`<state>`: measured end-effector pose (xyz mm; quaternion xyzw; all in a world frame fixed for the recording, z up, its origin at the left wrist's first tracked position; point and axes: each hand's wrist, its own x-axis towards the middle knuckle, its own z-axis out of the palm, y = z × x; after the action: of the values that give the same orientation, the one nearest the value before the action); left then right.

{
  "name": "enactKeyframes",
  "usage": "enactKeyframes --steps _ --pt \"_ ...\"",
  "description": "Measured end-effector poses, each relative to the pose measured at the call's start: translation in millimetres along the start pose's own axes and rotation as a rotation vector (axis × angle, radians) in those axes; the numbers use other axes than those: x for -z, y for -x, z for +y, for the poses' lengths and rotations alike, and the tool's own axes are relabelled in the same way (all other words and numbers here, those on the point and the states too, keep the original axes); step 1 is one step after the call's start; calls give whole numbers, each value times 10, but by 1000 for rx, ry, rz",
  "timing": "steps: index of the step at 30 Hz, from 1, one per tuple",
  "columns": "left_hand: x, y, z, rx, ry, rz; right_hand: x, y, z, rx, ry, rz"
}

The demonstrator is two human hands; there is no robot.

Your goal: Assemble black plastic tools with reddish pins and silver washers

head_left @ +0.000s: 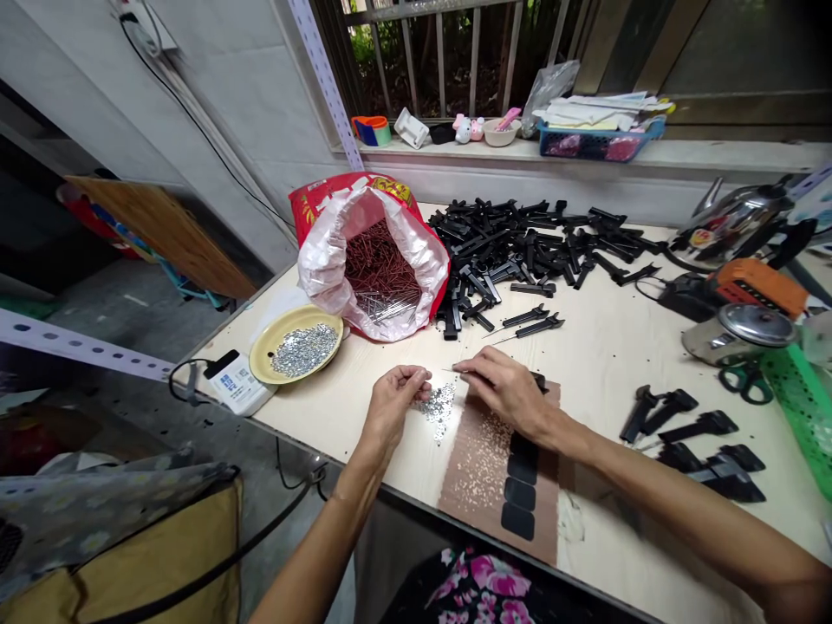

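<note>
A thin metal pin (447, 370) juts leftward from a worker's right hand (510, 386) in the head view, held just above the pale wooden surface (604, 355) and near a scatter of small silvery pieces (438, 414). The right-hand grip is closed, thumb and fingers pinching the pin at one end so that its tip stays bare. The left hand (393, 399) faces it across a narrow gap, thumb and fingertips pressed together beside the silvery pieces; whether something tiny sits between them cannot be told. The pin looks light and stiff, probably smooth enough to roll or slip, and is likely best taken near one end between thumb and forefinger, without a hard squeeze. The silvery pieces appear flat and light, easier to lift singly by their edges. Under the right forearm lies a brown mat (544, 539) strewn with pale specks and bearing a row of black pads (518, 523). Beyond the hands, an open red bag (429, 195) holds rust-coloured rods (377, 260) and silver ones, with a yellow dish (256, 357) of more shiny bits to its left and a heap of black parts (507, 247) to its right.
</note>
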<state>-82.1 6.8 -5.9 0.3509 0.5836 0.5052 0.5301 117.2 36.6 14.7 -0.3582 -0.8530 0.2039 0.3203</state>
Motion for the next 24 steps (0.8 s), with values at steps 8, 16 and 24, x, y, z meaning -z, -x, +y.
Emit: enactKeyframes --steps 8,16,24 --pt "-280 198 128 42 294 -39 -35 47 -98 -26 83 -15" --pt "-292 180 100 -37 243 -32 8 87 -178 20 374 45" --pt "-349 127 88 51 256 -82 28 152 -142 15 453 55"
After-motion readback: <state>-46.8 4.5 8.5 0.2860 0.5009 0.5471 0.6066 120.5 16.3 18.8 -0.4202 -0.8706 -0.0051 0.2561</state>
